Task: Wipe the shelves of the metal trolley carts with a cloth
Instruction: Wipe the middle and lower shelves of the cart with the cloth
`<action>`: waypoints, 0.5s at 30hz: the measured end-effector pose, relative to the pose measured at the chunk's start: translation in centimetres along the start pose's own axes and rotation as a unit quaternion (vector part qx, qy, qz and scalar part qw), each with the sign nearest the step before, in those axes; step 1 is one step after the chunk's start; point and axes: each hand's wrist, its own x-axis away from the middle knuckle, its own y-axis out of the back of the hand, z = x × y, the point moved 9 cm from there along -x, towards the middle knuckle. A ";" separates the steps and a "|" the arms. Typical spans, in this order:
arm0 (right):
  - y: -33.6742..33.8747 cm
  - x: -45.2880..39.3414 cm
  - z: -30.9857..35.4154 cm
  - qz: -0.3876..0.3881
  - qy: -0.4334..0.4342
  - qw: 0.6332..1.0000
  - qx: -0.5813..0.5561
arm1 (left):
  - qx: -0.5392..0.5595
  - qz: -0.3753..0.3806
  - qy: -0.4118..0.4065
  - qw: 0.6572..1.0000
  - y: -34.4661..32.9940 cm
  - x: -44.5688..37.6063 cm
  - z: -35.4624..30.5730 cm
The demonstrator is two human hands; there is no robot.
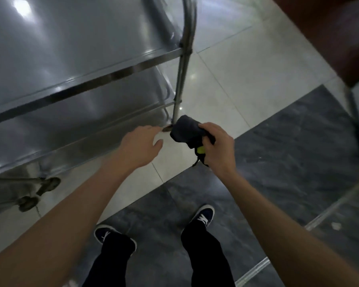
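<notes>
Both hands are hovering off the trolley [95, 79]: right hand [218, 146] gripping bunched cloth [186, 131], left hand [141, 146] spread, holding nothing; no shelf is being wiped.

Counting what's in front of me

One metal trolley [75, 59] showing three shelves, one dark cloth [186, 130], my two hands [140, 146] [218, 148], my two shoes [107, 235] [202, 215], two caster wheels [50, 185].

The room is dim. A lamp above makes a bright white spot on the trolley's top shelf [50, 44]. The pale floor tiles [236, 83] shine a little. Everything looks soft and blurry, and the edges bend.
</notes>
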 end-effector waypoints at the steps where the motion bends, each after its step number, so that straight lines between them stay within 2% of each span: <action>1: 2.4 -0.3 -0.6 -0.005 -0.006 1.000 -0.006 | -0.003 0.000 -0.007 1.000 0.3 -0.6 -2.6; 8: 17.4 -3.8 -3.0 -0.050 -0.022 0.998 -0.022 | -0.026 0.015 -0.027 0.999 2.2 -5.2 -18.3; 15: 27.2 -9.2 -2.3 -0.077 -0.019 0.997 -0.002 | -0.006 0.000 -0.044 0.999 6.8 -9.7 -27.9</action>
